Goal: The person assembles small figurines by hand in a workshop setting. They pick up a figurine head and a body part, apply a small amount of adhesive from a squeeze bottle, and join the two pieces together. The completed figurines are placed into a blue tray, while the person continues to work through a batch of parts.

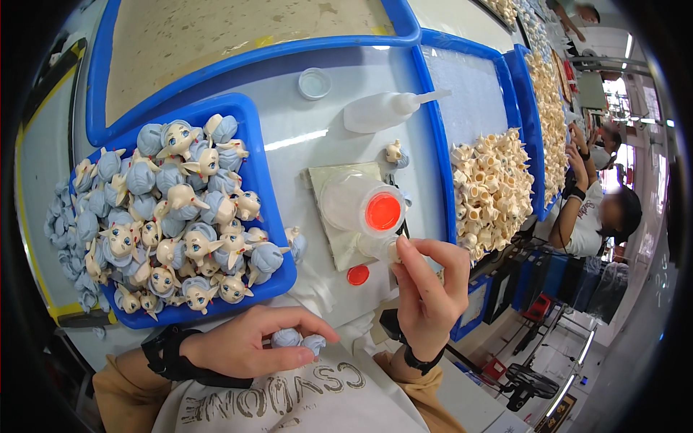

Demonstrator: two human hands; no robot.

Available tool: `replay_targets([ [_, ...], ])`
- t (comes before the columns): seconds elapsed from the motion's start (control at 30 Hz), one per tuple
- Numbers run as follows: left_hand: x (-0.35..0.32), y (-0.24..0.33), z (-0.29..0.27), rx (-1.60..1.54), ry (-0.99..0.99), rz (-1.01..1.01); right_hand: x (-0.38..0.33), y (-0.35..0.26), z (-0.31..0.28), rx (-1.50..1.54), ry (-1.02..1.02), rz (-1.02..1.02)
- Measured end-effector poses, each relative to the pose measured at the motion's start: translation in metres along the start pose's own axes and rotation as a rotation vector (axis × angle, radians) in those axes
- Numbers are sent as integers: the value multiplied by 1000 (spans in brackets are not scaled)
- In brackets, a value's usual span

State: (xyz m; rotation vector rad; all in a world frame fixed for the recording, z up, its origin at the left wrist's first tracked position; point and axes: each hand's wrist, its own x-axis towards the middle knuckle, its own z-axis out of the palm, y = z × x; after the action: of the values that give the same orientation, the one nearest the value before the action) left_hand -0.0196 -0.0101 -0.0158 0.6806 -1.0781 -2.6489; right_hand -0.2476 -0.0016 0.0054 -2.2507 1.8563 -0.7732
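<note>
Left hand [249, 345] low in the frame, left of centre, fingers curled around a small blue-haired doll head [297, 339] pressed close to the shirt; black band on that wrist. Right hand [427, 292] lower right of centre, fingertips pinched shut on a small pale part [393, 250] next to the red-capped bottle. Then, largest to smallest: long white table [317, 137] with blue rim, across the middle of the frame; big blue tray [260, 162] at left, heaped with blue-haired doll heads [173, 216], more spilling past its left edge; pile of cream-coloured small parts [491, 187] right of centre, against a blue divider; clear squeeze bottle [386, 110] lying on its side, upper centre; clear bottle with red cap [364, 207] tipped on a pale pad at centre; small round white lid [315, 83] above, upper centre; loose red cap [358, 274] just below the pad. Another person [599, 216] seated at far right.
</note>
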Motion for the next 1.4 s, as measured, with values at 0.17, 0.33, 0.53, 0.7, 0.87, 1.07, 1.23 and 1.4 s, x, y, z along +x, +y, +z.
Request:
replay_targets([
  [0.17, -1, -1, 2, -44, 21, -29, 1, 0, 0, 3, -10, -30],
  [0.33, 0, 3, -1, -22, -19, -88, 0, 0, -2, -18, -13, -22],
  [0.53, 0, 1, 1, -32, 22, -53, -5, 2, -1, 9, 47, 9],
  [0.7, -1, 1, 2, -45, 92, -49, -11, 2, 1, 15, 99, 46],
  [0.87, -3, -7, 3, -129, 72, -13, -16, 4, 2, 23, 114, 58],
  [1.07, -7, 1, 5, -147, 146, 127, -26, -5, 3, 578, 323, 77],
  [1.23, -9, 7, 8, -224, 222, 215, -32, -31, 5, 867, 177, -16],
  [1.4, -15, 11, 9, -119, 259, 225, -26, -39, 5, 803, 100, -126],
])
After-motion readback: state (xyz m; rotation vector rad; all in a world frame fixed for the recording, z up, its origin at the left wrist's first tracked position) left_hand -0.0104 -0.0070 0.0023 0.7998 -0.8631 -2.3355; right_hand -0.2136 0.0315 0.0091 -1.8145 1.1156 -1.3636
